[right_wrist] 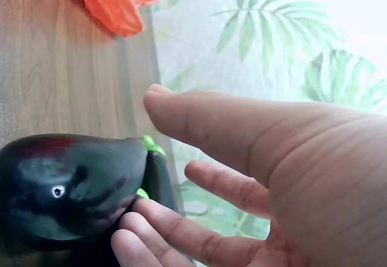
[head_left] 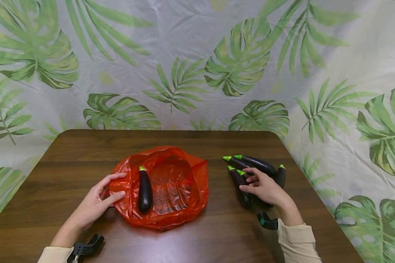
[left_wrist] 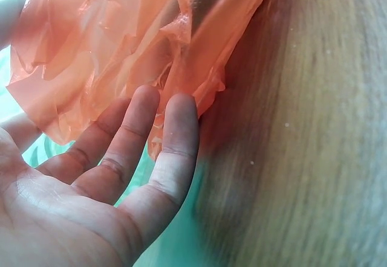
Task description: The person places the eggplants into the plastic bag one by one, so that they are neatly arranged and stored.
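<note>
A red plastic bag (head_left: 190, 215) lies spread with its mouth facing up, and one dark purple eggplant (head_left: 145, 191) with a green tip rests on its left part. At the bag's left side is my left hand (head_left: 95, 202), its fairly straight fingers touching the thin plastic, as the left wrist view also shows. My right hand (head_left: 266, 188) hovers at a group of several eggplants (head_left: 240, 190) on the right, thumb and fingers apart. In the right wrist view the fingertips come close beside a glossy eggplant (right_wrist: 66, 188); nothing is gripped. The hand hides part of the group.
The dark wooden table (head_left: 95, 146) has rounded far corners. Behind it and to the right hangs a pale cloth (head_left: 184, 47) printed with green leaves. A black strap device (head_left: 268, 221) sits at the right wrist, another (head_left: 89, 246) at the left.
</note>
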The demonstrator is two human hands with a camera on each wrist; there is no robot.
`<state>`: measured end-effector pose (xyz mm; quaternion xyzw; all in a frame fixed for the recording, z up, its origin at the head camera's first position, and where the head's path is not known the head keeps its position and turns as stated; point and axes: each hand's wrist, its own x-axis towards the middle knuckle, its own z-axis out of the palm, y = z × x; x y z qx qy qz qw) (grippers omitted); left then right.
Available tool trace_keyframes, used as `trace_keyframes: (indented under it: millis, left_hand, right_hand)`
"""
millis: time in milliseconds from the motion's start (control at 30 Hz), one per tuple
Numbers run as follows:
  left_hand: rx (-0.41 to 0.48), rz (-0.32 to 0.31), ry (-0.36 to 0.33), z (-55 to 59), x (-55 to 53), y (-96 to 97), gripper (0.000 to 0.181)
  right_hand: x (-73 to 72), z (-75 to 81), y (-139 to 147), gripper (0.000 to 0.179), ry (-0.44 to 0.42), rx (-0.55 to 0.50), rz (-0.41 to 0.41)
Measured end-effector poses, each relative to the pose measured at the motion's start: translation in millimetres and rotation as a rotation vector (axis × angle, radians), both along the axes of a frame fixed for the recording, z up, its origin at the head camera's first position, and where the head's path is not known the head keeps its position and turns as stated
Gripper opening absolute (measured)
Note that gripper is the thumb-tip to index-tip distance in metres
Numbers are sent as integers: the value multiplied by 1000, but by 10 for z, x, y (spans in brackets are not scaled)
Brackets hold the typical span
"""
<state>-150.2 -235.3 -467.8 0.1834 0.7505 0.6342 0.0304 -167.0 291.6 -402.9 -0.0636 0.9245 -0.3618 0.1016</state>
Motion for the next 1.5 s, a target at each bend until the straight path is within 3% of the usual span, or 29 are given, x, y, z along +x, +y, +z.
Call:
trace_keyframes:
  millis: [767,1133,1500]
  left_hand:
    - [4,-8,-4,-11,-7,5,49]
    - [1,-7,-6,-11,-10,2,49]
    - [1,-14,-3,-18,-12,-3,49]
  right_hand:
    - [-14,-51,-97,64,5,54,10]
    - [6,-69,-132,65,-21,2,51]
    - [30,-110,-118,64,-103,-60,101]
